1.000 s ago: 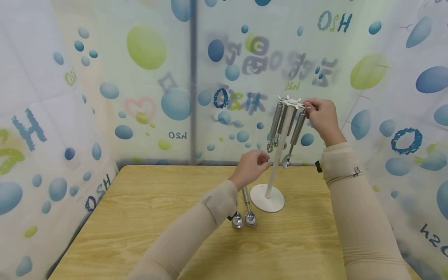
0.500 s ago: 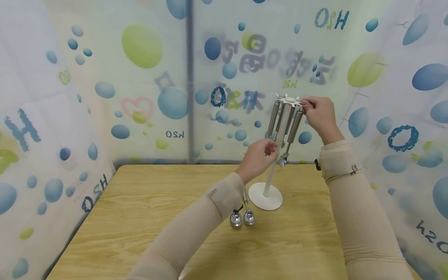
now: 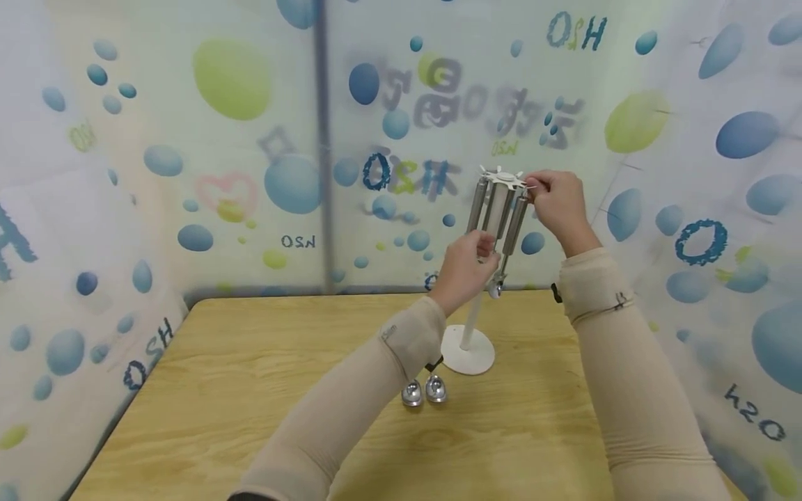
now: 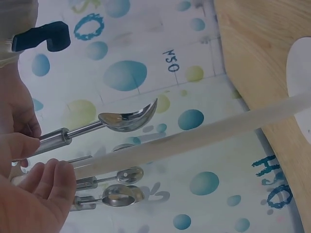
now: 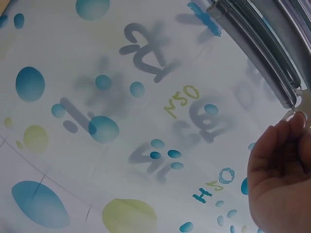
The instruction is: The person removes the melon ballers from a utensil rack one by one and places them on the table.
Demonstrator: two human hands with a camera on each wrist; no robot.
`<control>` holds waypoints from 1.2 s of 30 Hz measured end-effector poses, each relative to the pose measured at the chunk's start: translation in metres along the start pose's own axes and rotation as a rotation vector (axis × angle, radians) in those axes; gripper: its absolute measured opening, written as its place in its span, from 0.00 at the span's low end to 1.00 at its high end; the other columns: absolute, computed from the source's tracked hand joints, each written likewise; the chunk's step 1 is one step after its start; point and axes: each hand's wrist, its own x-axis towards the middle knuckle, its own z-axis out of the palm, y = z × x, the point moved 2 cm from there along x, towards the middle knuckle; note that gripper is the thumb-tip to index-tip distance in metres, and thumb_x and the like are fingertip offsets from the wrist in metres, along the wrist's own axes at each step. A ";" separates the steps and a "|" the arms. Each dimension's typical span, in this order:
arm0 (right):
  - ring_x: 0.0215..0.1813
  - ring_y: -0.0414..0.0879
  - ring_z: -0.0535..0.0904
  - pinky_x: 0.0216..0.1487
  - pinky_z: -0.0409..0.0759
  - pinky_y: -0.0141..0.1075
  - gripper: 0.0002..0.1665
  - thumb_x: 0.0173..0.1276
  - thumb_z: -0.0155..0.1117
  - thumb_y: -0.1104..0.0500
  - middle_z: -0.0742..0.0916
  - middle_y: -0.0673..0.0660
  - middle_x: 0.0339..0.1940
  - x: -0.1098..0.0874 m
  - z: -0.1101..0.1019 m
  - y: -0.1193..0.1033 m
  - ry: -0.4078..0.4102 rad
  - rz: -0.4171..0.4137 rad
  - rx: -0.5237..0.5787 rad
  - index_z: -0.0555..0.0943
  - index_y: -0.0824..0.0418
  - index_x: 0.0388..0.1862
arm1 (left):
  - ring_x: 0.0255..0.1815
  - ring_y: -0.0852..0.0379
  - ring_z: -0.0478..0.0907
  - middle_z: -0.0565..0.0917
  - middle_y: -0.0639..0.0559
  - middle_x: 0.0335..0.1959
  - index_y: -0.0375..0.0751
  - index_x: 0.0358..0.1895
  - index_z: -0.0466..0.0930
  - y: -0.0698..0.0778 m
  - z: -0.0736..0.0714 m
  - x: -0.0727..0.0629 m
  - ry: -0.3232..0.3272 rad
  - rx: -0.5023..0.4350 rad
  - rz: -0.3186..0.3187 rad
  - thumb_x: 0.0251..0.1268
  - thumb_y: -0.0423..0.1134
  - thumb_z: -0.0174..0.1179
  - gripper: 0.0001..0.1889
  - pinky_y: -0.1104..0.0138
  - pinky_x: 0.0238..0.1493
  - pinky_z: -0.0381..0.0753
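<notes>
A white stand (image 3: 468, 350) with a round base, a pole and a hooked top holds several steel utensils with thick handles. My right hand (image 3: 560, 205) is at the edge of the hooked top, its fingertips pinching the hanging ring (image 5: 295, 115) of an ice cream scoop (image 3: 514, 226). The scoop hangs bowl down; its pointed bowl (image 4: 129, 120) shows in the left wrist view. My left hand (image 3: 466, 268) lies loosely bent beside the pole (image 4: 194, 138), fingertips overlapping it and thumb close to the scoop's handle; firm contact is unclear. Smaller round scoops (image 4: 119, 195) hang behind.
Two more steel scoops, a left one (image 3: 411, 394) and a right one (image 3: 436, 390), lie on the wooden table (image 3: 282, 376) before the stand, handles hidden by my left forearm. A printed curtain (image 3: 250, 174) hangs behind the table's far edge.
My left hand has risen from low beside the pole to the hanging utensils. The right hand keeps its pinch at the top. The whole view has shifted slightly as the head turned.
</notes>
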 end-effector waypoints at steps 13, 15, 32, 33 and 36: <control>0.33 0.52 0.78 0.29 0.69 0.30 0.16 0.80 0.55 0.61 0.85 0.67 0.33 0.003 0.006 0.002 0.075 -0.069 -0.048 0.87 0.70 0.48 | 0.51 0.54 0.81 0.84 0.46 0.49 0.35 0.59 0.78 0.002 0.009 0.016 0.021 -0.048 -0.014 0.74 0.38 0.62 0.16 0.66 0.52 0.81; 0.35 0.54 0.78 0.30 0.70 0.31 0.16 0.80 0.55 0.61 0.85 0.67 0.33 0.003 0.006 0.002 0.069 -0.064 -0.056 0.87 0.70 0.49 | 0.50 0.55 0.81 0.84 0.46 0.49 0.35 0.58 0.78 0.003 0.011 0.018 0.032 -0.036 -0.004 0.74 0.38 0.63 0.16 0.66 0.52 0.81; 0.33 0.56 0.76 0.33 0.70 0.38 0.16 0.80 0.54 0.63 0.84 0.66 0.30 0.001 0.006 -0.001 0.090 -0.073 -0.097 0.87 0.71 0.48 | 0.55 0.55 0.82 0.84 0.46 0.55 0.38 0.63 0.75 0.012 0.020 0.028 0.036 -0.025 -0.032 0.75 0.42 0.62 0.20 0.64 0.56 0.81; 0.33 0.56 0.76 0.33 0.70 0.38 0.16 0.80 0.54 0.63 0.84 0.66 0.30 0.001 0.006 0.000 0.092 -0.074 -0.100 0.87 0.70 0.48 | 0.54 0.55 0.82 0.84 0.47 0.54 0.38 0.63 0.75 0.013 0.020 0.028 0.040 -0.027 -0.031 0.75 0.43 0.62 0.20 0.64 0.56 0.81; 0.34 0.56 0.76 0.33 0.69 0.38 0.16 0.80 0.54 0.63 0.84 0.67 0.31 0.001 0.005 0.001 0.095 -0.076 -0.103 0.87 0.71 0.49 | 0.54 0.55 0.82 0.85 0.47 0.53 0.38 0.62 0.75 0.014 0.021 0.030 0.050 -0.038 -0.018 0.74 0.42 0.62 0.19 0.63 0.55 0.81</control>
